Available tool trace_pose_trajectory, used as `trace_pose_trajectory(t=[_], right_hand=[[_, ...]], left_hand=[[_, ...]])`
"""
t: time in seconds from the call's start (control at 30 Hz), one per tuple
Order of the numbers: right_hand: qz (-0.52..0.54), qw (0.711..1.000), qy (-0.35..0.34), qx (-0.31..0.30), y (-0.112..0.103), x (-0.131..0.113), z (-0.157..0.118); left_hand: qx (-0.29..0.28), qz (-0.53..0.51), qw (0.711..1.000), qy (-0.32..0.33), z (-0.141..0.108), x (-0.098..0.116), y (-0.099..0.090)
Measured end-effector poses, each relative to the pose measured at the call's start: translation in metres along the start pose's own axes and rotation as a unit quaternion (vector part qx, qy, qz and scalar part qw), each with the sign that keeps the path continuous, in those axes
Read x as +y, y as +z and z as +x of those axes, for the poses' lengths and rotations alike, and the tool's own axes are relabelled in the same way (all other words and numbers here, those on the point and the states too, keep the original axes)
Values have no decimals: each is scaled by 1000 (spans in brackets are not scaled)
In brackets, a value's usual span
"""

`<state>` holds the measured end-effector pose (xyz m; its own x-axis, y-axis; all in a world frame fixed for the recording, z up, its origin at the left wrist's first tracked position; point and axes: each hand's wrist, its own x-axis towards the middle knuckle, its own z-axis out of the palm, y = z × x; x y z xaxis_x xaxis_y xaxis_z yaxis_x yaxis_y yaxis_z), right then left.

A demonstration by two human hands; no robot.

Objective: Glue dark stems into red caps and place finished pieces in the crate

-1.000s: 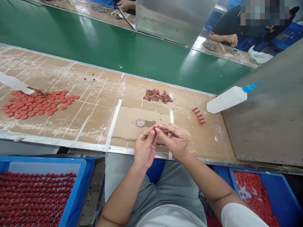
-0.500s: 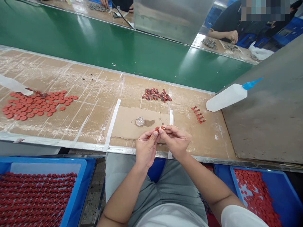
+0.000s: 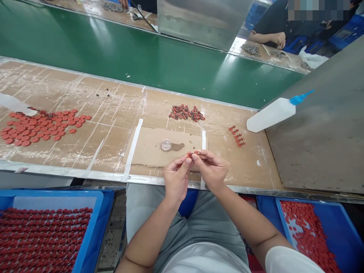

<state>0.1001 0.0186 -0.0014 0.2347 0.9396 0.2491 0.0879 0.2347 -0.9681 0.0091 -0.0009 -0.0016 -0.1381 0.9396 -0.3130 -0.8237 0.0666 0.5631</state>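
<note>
My left hand (image 3: 176, 177) and my right hand (image 3: 214, 170) meet above the front edge of the bench, fingertips pinched together. Between them is a small red part (image 3: 189, 154), apparently a disc, mostly covered by my left thumb and fingers. My right fingers grip a small red piece with a shiny tip (image 3: 196, 152); its exact kind is too small to tell. Just beyond my hands, a clear little cup (image 3: 166, 145) stands on a cardboard sheet (image 3: 148, 148), beside a dark wet stain. Farther back lies a pile of small red-and-black parts (image 3: 182, 111).
Many red discs (image 3: 42, 127) lie at left by a white bottle (image 3: 17, 104). At right are several red assemblies (image 3: 238, 137), a blue-tipped bottle (image 3: 271, 114) and a metal panel (image 3: 318, 129). Blue trays (image 3: 98, 212) (image 3: 341, 223) hold red parts below. Co-workers sit across the green belt (image 3: 127, 53).
My hands stay nearly in place, still pinching the red parts together. The view has shifted slightly, so the bench items appear a little farther left and up.
</note>
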Motion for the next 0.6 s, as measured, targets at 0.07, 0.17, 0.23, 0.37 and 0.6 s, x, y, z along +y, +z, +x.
trace_pose_trajectory(t=[0.07,0.17,0.23,0.37,0.6], right_hand=[[10,1000,10,8,0,1,-2],[27,999,16,12,0,2,-4],[35,999,24,11,0,3,-3],[45,998,50,11,0,3,-1],[80,993,83,1,2,8,2]], left_hand=[[-2,-1,1000,4,0,-2,0],[-9,3,1000,10,1,-2,0],[-9,8,1000,14,1,-2,-1],[-6,14,1000,16,1,-2,-1],[-5,16,1000,14,1,1,0]])
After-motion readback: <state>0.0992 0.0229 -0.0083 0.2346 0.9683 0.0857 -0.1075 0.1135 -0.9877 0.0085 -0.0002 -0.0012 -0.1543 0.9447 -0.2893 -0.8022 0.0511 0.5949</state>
